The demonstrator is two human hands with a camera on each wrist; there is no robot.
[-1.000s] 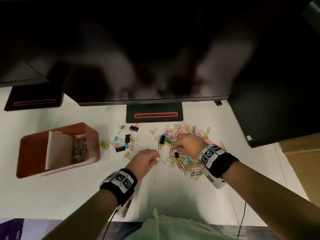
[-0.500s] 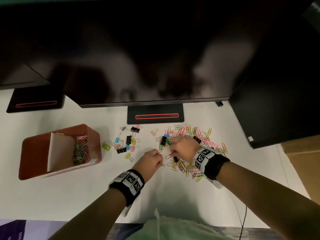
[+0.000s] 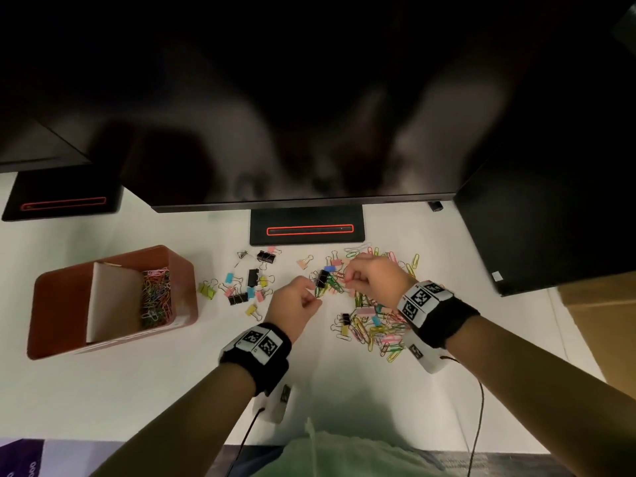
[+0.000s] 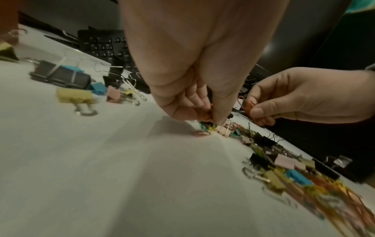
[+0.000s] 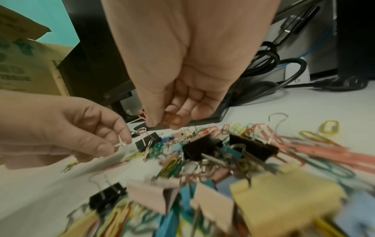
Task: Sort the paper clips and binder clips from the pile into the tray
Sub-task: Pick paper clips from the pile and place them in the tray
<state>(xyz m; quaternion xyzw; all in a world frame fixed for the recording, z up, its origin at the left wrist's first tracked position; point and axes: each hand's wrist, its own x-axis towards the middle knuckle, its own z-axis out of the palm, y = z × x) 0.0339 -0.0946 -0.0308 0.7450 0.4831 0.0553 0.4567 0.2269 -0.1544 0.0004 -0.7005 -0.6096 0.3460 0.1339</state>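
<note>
White desk (image 3: 144, 390) runs under a dark monitor (image 3: 303, 115) whose stand (image 3: 306, 225) sits just behind the work. From my remote seat, my right hand (image 3: 375, 282) has thumb and fingers curled round a small bunch of orange paper clips (image 5: 172, 119), held just above the far-left edge of the mixed pile (image 3: 375, 325). My left hand (image 3: 296, 302) is pinched narrow at the pile's near-left fringe; something thin and pale shows at its fingertips (image 5: 121, 142), though I cannot tell what it is.

I judge the step in hand to be gathering paper clips only. To do it well I would pluck from the loose edge, lift straight up so no wire hooks a binder clip's handle, and shake free any tangle before carrying anything off.

Orange clips in my right fingers look roughly upright, long axis running up into the palm, looped ends downward, though blur makes that uncertain.

Leftward, well apart from the pile, stands the brown tray (image 3: 48, 325), its long axis running left to right, a pale divider (image 3: 113, 301) across it; the right compartment holds paper clips already. A scatter of binder clips (image 3: 247, 287) lies between tray and pile
</note>
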